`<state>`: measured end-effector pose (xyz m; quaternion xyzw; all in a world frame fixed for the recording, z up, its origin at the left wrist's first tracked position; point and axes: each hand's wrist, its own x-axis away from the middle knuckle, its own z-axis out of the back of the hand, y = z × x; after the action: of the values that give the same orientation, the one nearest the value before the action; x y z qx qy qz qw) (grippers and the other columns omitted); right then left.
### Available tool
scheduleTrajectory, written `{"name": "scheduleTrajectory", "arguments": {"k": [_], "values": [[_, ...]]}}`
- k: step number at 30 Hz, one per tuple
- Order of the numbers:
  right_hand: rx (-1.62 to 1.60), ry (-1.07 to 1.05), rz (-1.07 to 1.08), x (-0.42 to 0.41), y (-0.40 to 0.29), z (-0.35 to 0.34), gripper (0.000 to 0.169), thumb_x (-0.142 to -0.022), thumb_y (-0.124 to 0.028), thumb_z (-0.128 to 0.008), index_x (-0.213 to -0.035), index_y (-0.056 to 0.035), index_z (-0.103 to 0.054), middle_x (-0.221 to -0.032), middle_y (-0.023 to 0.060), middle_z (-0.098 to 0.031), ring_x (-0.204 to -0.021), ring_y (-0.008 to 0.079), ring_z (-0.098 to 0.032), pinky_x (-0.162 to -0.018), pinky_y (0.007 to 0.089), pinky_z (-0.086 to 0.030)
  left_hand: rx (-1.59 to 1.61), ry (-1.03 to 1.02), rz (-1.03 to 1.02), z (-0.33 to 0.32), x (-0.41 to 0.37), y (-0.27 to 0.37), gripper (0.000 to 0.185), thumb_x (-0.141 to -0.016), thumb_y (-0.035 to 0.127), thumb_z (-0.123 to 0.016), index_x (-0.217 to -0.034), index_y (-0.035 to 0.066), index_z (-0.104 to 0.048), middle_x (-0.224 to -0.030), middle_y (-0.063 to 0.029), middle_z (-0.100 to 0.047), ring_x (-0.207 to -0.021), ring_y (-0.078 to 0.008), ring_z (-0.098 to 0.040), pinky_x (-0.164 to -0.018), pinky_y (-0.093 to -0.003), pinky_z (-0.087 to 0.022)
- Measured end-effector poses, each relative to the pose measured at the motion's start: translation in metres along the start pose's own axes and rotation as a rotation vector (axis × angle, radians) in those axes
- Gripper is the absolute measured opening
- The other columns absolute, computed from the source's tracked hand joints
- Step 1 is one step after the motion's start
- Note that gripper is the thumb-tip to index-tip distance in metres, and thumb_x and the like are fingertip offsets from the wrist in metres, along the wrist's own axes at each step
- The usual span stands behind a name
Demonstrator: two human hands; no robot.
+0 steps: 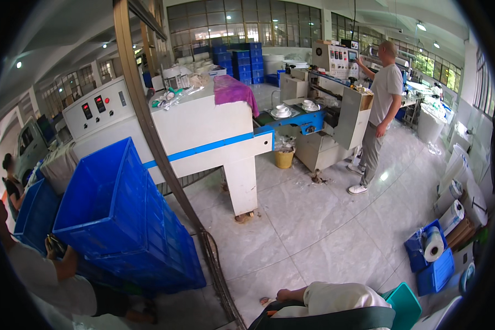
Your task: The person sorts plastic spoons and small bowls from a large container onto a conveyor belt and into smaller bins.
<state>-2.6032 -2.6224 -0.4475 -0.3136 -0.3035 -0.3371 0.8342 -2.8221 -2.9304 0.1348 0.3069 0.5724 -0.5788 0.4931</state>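
My right hand (pixel 284 295) is at the bottom edge, beyond a pale sleeve and a dark strap; its fingers look curled, but their inner side is hidden. Nothing is plainly visible in it. A sandalled foot (pixel 266 301) shows beside it. My left hand is out of view. Before me, across the tiled floor, stands a white machine (pixel 202 123) with a blue rail and a purple cloth (pixel 234 93) on top. White cups and saucers (pixel 281 111) sit on the conveyor between it and a sealing machine (pixel 352 119).
A co-worker (pixel 387 90) touches the control panel; another person (pixel 53 272) is beside stacked blue crates (pixel 128 231) at left. A metal door frame (pixel 169 173) crosses the view. A yellow bin (pixel 284 159), film rolls (pixel 434 249) and a green bin (pixel 404 305) stand around the floor.
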Motion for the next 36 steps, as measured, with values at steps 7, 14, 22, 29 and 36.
{"name": "scheduleTrajectory", "arguments": {"k": [7,14,22,29,36], "values": [[0.066,-0.009,0.019,-0.002,0.02,-0.007,0.037,-0.078,-0.034,-0.045,-0.095,-0.0076,-0.064,-0.101,0.0157,-0.06,-0.095,0.0318,-0.056,-0.082,0.0421,-0.044,-0.1,0.152,0.175,-0.021,-0.029,0.02,0.034,-0.086,0.021,-0.04,-0.068,0.001,-0.06,-0.057,-0.0097,-0.058,-0.051,-0.019,-0.056,-0.065,-0.0375,-0.046],[0.208,-0.054,0.109,0.002,0.026,0.013,0.033,-0.078,-0.034,-0.047,-0.097,-0.0115,-0.063,-0.1,0.0139,-0.06,-0.094,0.0314,-0.056,-0.079,0.0422,-0.046,-0.041,-0.036,0.279,-0.01,-0.026,0.023,0.037,-0.086,0.032,-0.038,-0.068,0.005,-0.056,-0.062,-0.0091,-0.058,-0.054,-0.0206,-0.054,-0.068,-0.04,-0.045],[0.226,-0.155,0.189,0.044,0.038,0.044,0.037,-0.077,-0.041,-0.053,-0.108,-0.0209,-0.057,-0.095,0.012,-0.061,-0.092,0.029,-0.057,-0.076,0.0409,-0.047,0.167,0.019,0.206,-0.011,-0.03,0.02,0.031,-0.08,0.025,-0.038,-0.073,-0.001,-0.054,-0.066,-0.0157,-0.059,-0.053,-0.0245,-0.056,-0.066,-0.0415,-0.046],[0.363,-0.017,0.382,0.011,0.032,0.033,0.03,-0.074,-0.039,-0.058,-0.095,-0.0191,-0.066,-0.086,0.0056,-0.065,-0.085,0.0254,-0.06,-0.077,0.0374,-0.048,0.15,0.008,0.183,-0.004,-0.027,0.021,0.029,-0.078,0.024,-0.044,-0.065,0.0,-0.055,-0.063,-0.0146,-0.059,-0.052,-0.0242,-0.056,-0.066,-0.0396,-0.048],[0.149,-0.019,0.154,0.001,0.034,0.037,0.028,-0.072,-0.04,-0.06,-0.088,-0.0179,-0.068,-0.086,0.0045,-0.066,-0.08,0.0222,-0.062,-0.074,0.0325,-0.048,0.093,0.049,0.263,-0.011,-0.029,0.026,0.031,-0.081,0.018,-0.043,-0.055,0.003,-0.053,-0.062,-0.0131,-0.06,-0.053,-0.0232,-0.056,-0.066,-0.0392,-0.048]]}}
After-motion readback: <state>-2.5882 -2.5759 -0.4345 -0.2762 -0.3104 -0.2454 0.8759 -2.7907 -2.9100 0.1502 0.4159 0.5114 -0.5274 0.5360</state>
